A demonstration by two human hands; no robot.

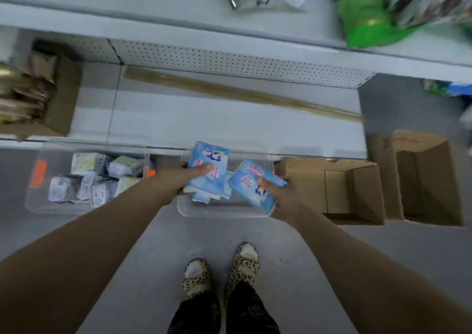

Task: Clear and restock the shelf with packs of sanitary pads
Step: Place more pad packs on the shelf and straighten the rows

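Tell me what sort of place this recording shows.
Probably a shop aisle: white metal shelving with a perforated back panel, a clear plastic bin of small wrapped packs on the floor, and blue plastic pad packs held by the left hand and right hand.

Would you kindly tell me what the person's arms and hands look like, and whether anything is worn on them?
The left forearm and right forearm are bare up to the frame's edge; no sleeves show. The left hand and right hand are ungloved, with no watch, bracelet or ring visible, though blur could hide a thin one.
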